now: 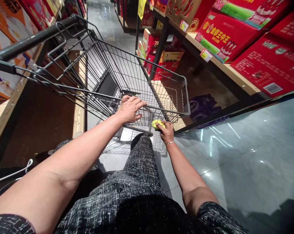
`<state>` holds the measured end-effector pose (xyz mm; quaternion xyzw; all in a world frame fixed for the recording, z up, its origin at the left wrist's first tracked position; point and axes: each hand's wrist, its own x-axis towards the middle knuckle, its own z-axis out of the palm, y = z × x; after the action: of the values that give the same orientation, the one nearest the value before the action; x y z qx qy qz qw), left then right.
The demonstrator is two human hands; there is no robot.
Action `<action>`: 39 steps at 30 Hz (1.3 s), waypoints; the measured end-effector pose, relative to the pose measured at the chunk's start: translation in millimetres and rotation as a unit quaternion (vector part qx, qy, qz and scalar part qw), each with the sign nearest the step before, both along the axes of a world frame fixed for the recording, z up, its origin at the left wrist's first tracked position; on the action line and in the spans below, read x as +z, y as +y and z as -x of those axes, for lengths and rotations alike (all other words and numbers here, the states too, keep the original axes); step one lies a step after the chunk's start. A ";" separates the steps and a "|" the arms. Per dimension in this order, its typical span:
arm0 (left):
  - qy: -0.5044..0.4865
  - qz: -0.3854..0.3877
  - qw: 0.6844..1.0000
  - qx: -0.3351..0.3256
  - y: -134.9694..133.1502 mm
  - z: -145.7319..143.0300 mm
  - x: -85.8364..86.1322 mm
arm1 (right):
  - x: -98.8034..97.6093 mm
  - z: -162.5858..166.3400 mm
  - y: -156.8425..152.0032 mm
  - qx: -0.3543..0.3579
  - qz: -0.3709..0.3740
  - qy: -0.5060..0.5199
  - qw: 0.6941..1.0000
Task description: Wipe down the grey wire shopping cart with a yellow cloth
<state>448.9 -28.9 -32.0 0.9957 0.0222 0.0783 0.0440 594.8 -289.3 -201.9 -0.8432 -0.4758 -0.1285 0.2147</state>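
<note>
Your left hand [131, 109], at the centre of the frame, is curled over the near top wire of the shopping cart [186, 97], fingers closed on it, which likely steadies the basket of thin grey metal bars. Just to its lower right, your right hand [166, 130] is closed around a small yellow cloth [158, 123], soft and bunched, pressed against the cart's lower wire edge. Red printed cartons [271, 61] sit on wooden shelves at upper right, above a glossy grey floor [246, 152].
</note>
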 end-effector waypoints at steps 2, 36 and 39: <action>-0.004 -0.007 1.000 -0.004 0.6 1.2 -1.9 | 35.4 -3.9 -7.9 -0.026 -0.062 -0.031 0.997; 0.007 0.030 0.999 0.021 1.8 -43.3 8.2 | 139.8 -56.0 26.3 -0.140 -0.031 -0.005 0.990; 0.001 0.032 0.999 0.025 8.9 -53.2 8.0 | 146.2 -71.5 36.6 -0.135 -0.002 0.014 0.991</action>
<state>502.1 -20.1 -24.0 0.9930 0.0493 0.0780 0.0742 666.3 -252.7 -55.8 -0.9009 -0.3548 -0.1452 0.2034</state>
